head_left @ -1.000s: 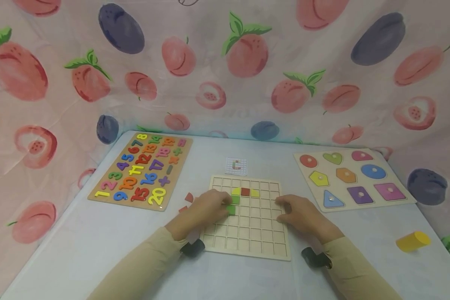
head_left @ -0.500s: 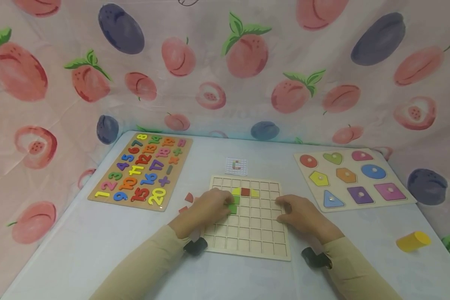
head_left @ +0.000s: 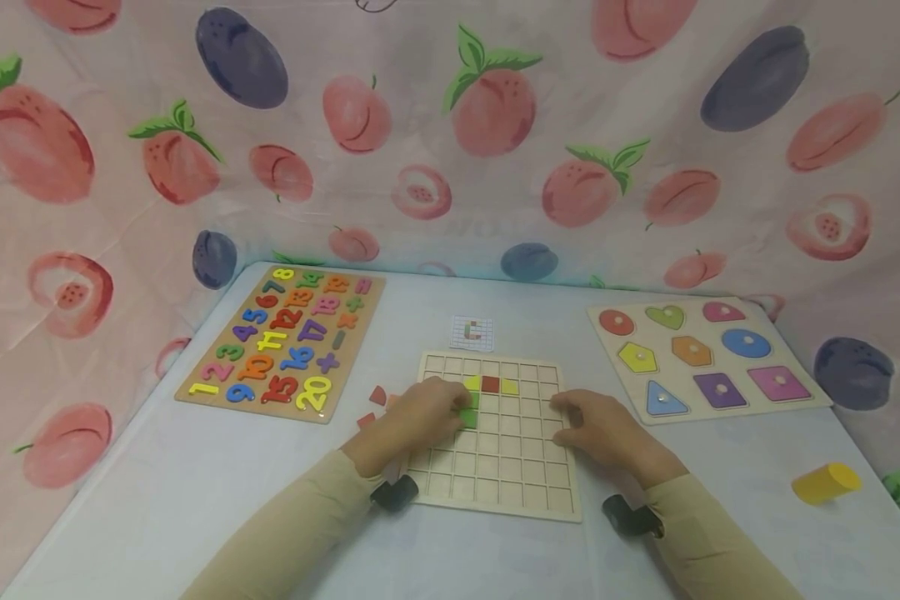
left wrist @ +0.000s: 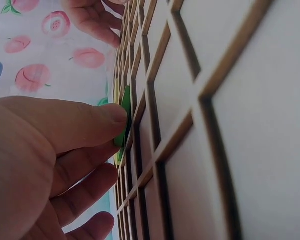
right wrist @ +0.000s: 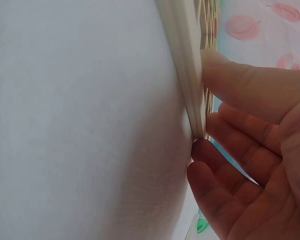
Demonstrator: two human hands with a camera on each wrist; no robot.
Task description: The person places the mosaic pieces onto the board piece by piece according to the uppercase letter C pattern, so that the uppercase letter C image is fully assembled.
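1. Table [head_left: 195, 500], covered in pale cloth, carries everything, with a fruit-print curtain [head_left: 495, 125] hanging close behind its far edge.
2. Number puzzle board [head_left: 285, 340] sits toward the far left corner of the table, and a shape puzzle board [head_left: 708, 357] with knobbed pieces sits toward the far right corner.
3. Grid board [head_left: 510, 467], wooden and divided into square cells, lies at the middle of the table near the front edge, and both hands are on it.
4. Left hand [head_left: 412, 421] rests over the grid board's left side, thumb and fingers pinching a green tile [head_left: 468, 417]; the left wrist view shows the thumb [left wrist: 97, 120] pressed right against the green tile [left wrist: 125, 117], which stands tilted on edge in a cell.
5. Right hand [head_left: 603, 429] grips the grid board's right edge; the right wrist view shows its thumb [right wrist: 240, 80] on top of the rim and the fingers [right wrist: 225, 150] curled underneath.
6. Yellow cylinder [head_left: 827, 482] lies on its side near the right edge of the table, well apart from both hands.
7. Small pattern card [head_left: 472, 332] lies just beyond the grid board's far edge.
8. Placed tiles: a red tile [head_left: 491, 384] with yellow tiles [head_left: 510, 387] either side of it, in the board's second row, just beyond the green tile.
9. Loose reddish pieces [head_left: 377, 395] lie on the table just left of the grid board, beside the left hand.
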